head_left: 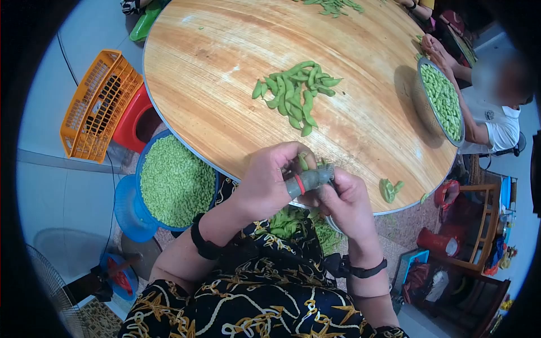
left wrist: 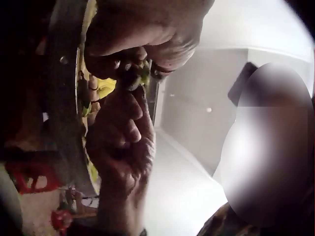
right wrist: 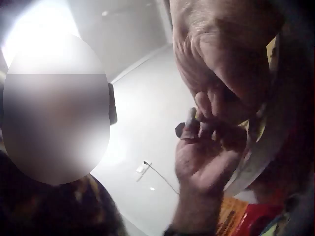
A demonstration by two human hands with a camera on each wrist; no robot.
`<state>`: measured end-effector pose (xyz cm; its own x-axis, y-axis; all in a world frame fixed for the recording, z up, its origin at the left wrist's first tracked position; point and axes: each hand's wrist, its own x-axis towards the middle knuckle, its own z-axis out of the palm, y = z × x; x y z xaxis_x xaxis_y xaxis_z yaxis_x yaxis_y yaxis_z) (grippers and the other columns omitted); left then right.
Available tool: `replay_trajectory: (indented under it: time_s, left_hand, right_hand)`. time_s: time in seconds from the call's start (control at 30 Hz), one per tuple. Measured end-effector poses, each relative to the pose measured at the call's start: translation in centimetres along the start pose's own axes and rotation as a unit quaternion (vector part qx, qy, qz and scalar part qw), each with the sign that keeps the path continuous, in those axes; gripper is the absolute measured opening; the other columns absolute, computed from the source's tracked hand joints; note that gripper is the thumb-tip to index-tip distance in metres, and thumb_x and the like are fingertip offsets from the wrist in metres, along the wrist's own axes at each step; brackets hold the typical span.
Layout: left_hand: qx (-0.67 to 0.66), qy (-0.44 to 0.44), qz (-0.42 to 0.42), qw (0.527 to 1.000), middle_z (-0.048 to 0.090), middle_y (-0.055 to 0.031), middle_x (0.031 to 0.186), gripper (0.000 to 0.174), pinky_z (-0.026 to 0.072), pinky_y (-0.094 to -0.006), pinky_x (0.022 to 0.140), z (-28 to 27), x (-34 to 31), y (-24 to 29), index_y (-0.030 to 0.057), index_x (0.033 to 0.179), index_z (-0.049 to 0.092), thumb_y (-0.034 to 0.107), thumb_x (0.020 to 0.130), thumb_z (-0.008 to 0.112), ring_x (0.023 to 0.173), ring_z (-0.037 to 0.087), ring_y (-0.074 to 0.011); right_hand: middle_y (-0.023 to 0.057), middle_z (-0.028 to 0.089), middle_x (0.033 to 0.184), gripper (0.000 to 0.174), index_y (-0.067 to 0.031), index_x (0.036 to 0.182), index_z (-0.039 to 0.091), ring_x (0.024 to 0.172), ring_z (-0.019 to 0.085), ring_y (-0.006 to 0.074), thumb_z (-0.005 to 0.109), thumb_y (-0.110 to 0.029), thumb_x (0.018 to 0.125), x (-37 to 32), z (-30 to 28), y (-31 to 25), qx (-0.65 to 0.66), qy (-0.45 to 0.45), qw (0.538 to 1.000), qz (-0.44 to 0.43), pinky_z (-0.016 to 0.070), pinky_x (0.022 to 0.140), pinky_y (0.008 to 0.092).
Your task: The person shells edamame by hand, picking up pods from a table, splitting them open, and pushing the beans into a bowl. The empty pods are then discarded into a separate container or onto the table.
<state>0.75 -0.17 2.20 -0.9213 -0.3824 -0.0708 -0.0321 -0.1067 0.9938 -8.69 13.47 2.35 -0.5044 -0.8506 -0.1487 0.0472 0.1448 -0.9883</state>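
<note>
Over the near table edge, both hands meet fingertip to fingertip. The left hand [head_left: 262,180] curls its fingers round a green soybean pod [head_left: 303,161]. Its thumb wears a grey-green sleeve [head_left: 310,181] bound with a red band. Opposite it, the right hand [head_left: 352,205] bends its thumb and fingers in at the sleeve's tip. In the left wrist view, a bit of green [left wrist: 145,73] shows between the fingertips of both hands; the rest of the pod is hidden by fingers. A pile of soybean pods [head_left: 294,93] lies on the round wooden table [head_left: 197,84] beyond the hands.
A blue basin [head_left: 144,198] of shelled beans stands at the left, near a red stool [head_left: 127,127] and an orange crate [head_left: 79,129]. Green husks [head_left: 287,223] lie below the table edge. A bowl [head_left: 420,101] of beans sits at the right beside another person [head_left: 501,127].
</note>
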Motion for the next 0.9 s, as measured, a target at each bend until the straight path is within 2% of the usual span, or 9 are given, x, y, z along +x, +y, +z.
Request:
replay_trajectory:
  time_s: [0.2, 0.27, 0.37, 0.4, 0.47, 0.53, 0.6, 0.73, 0.9]
  left_hand:
    - [0.096, -0.079, 0.077, 0.989, 0.057, 0.0015, 0.075, 0.017, 0.0406, -0.0180, 0.055, -1.6, 0.3, 1.1, 0.0017, 0.091, 0.059, 0.007, 0.077, 0.067, 0.063, 0.050, -0.0028]
    - [0.003, -0.101, 0.046, 0.994, 0.058, 0.0008, 0.076, 0.017, 0.0411, -0.0182, 0.055, -2.1, 0.6, 0.4, 0.0010, 0.093, 0.059, 0.006, 0.078, 0.065, 0.063, 0.051, -0.0034]
    - [-0.125, -0.116, 0.008, 0.985, 0.058, -0.0004, 0.079, 0.017, 0.0421, -0.0187, 0.055, -1.8, 0.7, -0.3, -0.0002, 0.097, 0.058, 0.006, 0.081, 0.061, 0.064, 0.053, -0.0042]
    - [-0.161, -0.108, 0.000, 0.981, 0.059, -0.0010, 0.081, 0.017, 0.0427, -0.0190, 0.057, -1.6, 0.7, -0.4, -0.0007, 0.099, 0.057, 0.006, 0.083, 0.059, 0.066, 0.053, -0.0044]
    - [-0.154, -0.073, -0.009, 0.985, 0.059, -0.0015, 0.084, 0.017, 0.0421, -0.0191, 0.057, -1.0, 0.6, -0.4, 0.0001, 0.099, 0.056, 0.008, 0.084, 0.058, 0.068, 0.054, -0.0049]
    - [-0.147, -0.035, -0.020, 0.988, 0.059, -0.0020, 0.087, 0.017, 0.0415, -0.0192, 0.058, -0.3, 0.7, -0.7, 0.0009, 0.100, 0.056, 0.009, 0.085, 0.057, 0.070, 0.054, -0.0055]
    - [-0.364, 0.026, -0.028, 0.931, 0.058, -0.0014, 0.091, 0.016, 0.0410, -0.0209, 0.061, 0.3, 1.0, -1.8, 0.0034, 0.100, 0.055, 0.014, 0.087, 0.055, 0.074, 0.053, -0.0068]
    - [-0.455, 0.104, -0.059, 0.882, 0.057, -0.0005, 0.089, 0.018, 0.0381, -0.0216, 0.060, 1.8, 1.7, -1.5, 0.0056, 0.099, 0.054, 0.020, 0.090, 0.050, 0.074, 0.052, -0.0079]
    - [-0.502, 0.067, -0.059, 0.860, 0.057, -0.0007, 0.090, 0.017, 0.0383, -0.0211, 0.060, 1.6, 2.2, -2.1, 0.0059, 0.098, 0.054, 0.020, 0.088, 0.052, 0.073, 0.052, -0.0082]
  right_hand:
    - [-0.0013, 0.051, 0.060, 0.013, -0.0010, 0.086, 0.056, 0.045, 0.036, 0.0019, 0.048, -0.010, 0.090, 0.3, -1.1, -0.6, 0.276, -0.063, 0.950, 0.131, 0.0272, 0.042, 0.0159]
    - [-0.0012, 0.050, 0.059, 0.013, -0.0010, 0.086, 0.056, 0.044, 0.035, 0.0018, 0.048, -0.011, 0.090, 0.2, -1.0, -0.7, 0.308, -0.061, 0.937, 0.151, 0.0269, 0.041, 0.0160]
    - [-0.0008, 0.053, 0.060, 0.012, -0.0004, 0.083, 0.056, 0.046, 0.038, 0.0040, 0.050, -0.009, 0.089, 0.2, -0.4, -0.7, 0.202, -0.032, 0.972, 0.114, 0.0308, 0.043, 0.0180]
    - [0.0007, 0.054, 0.060, 0.011, 0.0002, 0.081, 0.056, 0.046, 0.040, 0.0057, 0.053, -0.009, 0.087, 0.2, 0.1, -0.4, 0.053, 0.031, 0.998, 0.030, 0.0330, 0.044, 0.0199]
    - [0.0068, 0.053, 0.058, 0.010, 0.0022, 0.077, 0.055, 0.049, 0.043, 0.0104, 0.058, -0.006, 0.080, 0.5, 0.7, -0.4, -0.202, 0.130, 0.964, -0.111, 0.0373, 0.047, 0.0246]
    - [0.0096, 0.052, 0.057, 0.010, 0.0019, 0.077, 0.055, 0.047, 0.046, 0.0134, 0.059, -0.007, 0.080, 0.9, 0.2, -0.9, -0.229, 0.110, 0.961, -0.107, 0.0384, 0.046, 0.0264]
    - [0.0123, 0.051, 0.056, 0.010, 0.0017, 0.076, 0.054, 0.046, 0.048, 0.0164, 0.059, -0.007, 0.079, 1.4, 0.2, -1.3, -0.253, 0.091, 0.958, -0.103, 0.0394, 0.046, 0.0282]
    - [0.0158, 0.055, 0.061, 0.010, -0.0011, 0.076, 0.053, 0.050, 0.055, 0.0295, 0.060, -0.008, 0.078, 2.4, 1.2, -2.4, -0.431, 0.131, 0.877, -0.168, 0.0424, 0.046, 0.0356]
    - [0.0158, 0.056, 0.062, 0.010, -0.0030, 0.077, 0.054, 0.052, 0.056, 0.0324, 0.061, -0.010, 0.078, 3.0, 1.5, -2.6, -0.494, 0.158, 0.831, -0.201, 0.0432, 0.046, 0.0382]
